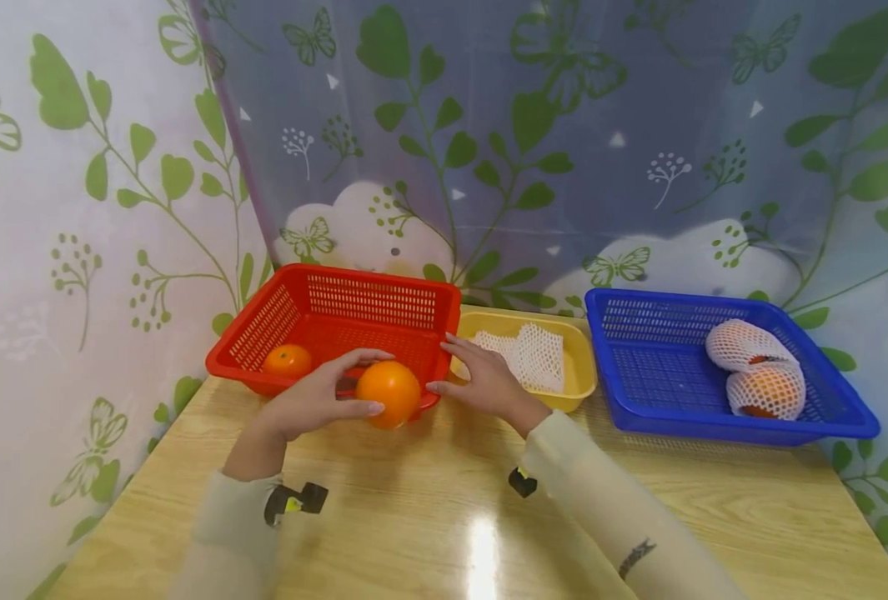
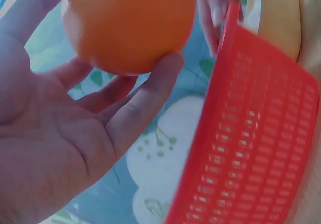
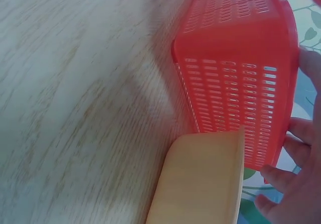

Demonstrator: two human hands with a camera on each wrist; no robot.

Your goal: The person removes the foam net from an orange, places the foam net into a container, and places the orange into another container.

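My left hand (image 1: 310, 406) grips a bare orange (image 1: 388, 395) between thumb and fingers, over the front right corner of the red basket (image 1: 451, 321). In the left wrist view the fingers curl under the orange (image 2: 130, 28), above the basket's rim. Inside the red basket, at its left front, lies a second orange (image 1: 288, 361). My right hand (image 1: 492, 385) touches the red basket's right rim with extended fingers. The right wrist view has those fingertips (image 3: 273, 176) against the red basket's wall (image 3: 230, 93).
A yellow basket (image 1: 579, 367) holding white foam net sleeves (image 1: 537, 358) stands right of the red one. Farther right, a blue basket (image 1: 624, 417) contains fruit in white foam nets (image 1: 766, 387). All stand on a wooden table (image 1: 413, 517) against a patterned curtain (image 1: 489, 125).
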